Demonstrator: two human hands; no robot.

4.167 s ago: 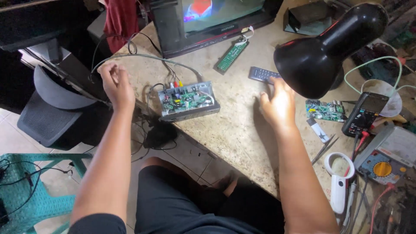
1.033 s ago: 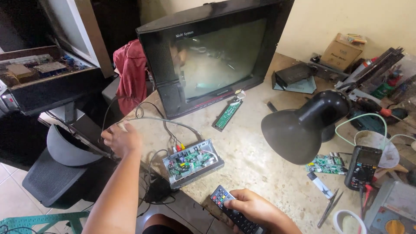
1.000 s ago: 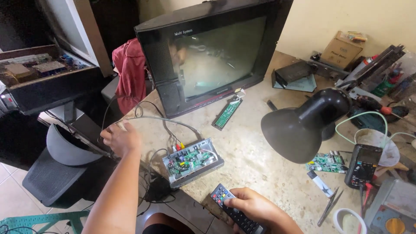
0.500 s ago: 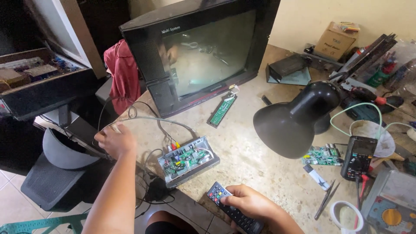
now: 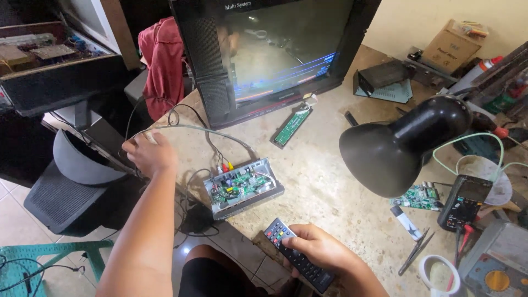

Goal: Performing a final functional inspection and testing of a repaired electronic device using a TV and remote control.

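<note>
Remote control (image 5: 297, 256) is now clamped in my right hand (image 5: 324, 250) at the counter (image 5: 330, 181) edge; the television (image 5: 275, 55) shows coloured lines, while my left hand (image 5: 149, 155) rests flat near cables.

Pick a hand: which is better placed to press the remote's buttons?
Right hand: it already grips the remote, thumb over the keys. Left hand rests at the table edge by the cables, apart from it.

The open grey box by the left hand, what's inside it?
Inside the open grey box sits a green circuit board with small parts; coloured plugs enter its back. Whatever lies under the board is hidden.
</note>
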